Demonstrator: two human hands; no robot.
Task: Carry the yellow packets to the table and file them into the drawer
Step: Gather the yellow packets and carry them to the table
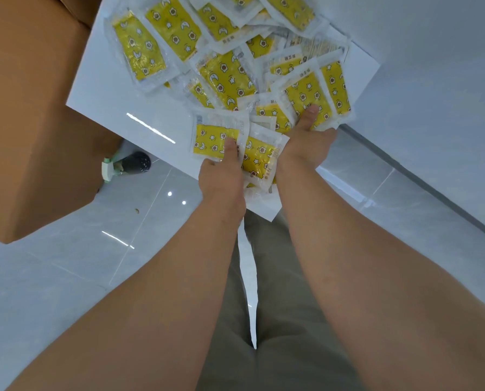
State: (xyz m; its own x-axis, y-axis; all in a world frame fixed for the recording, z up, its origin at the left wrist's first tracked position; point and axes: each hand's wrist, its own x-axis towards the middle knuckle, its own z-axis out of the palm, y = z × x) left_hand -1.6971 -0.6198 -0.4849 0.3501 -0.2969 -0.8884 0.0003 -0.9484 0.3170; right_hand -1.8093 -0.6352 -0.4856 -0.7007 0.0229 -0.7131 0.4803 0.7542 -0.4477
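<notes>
Gripping white board (109, 88) with left hand (221, 176), right hand (306, 148), 2 thumbs pinning yellow packets (227, 77). Risk: loose heap sliding off on any tilt

Plain indoor storage or packing room, on the evidence; a large brown cardboard box (32, 122) stands on a glossy pale tiled floor (66, 263); just right of the box's base a spray bottle (125, 165) sits on the tiles; well right of the box a bare white wall (433, 80) meets the floor at a dark skirting strip (404, 170); beside the box a white board (100, 88) bears many identical sealed yellow packets (224, 77), stock in bulk.
</notes>
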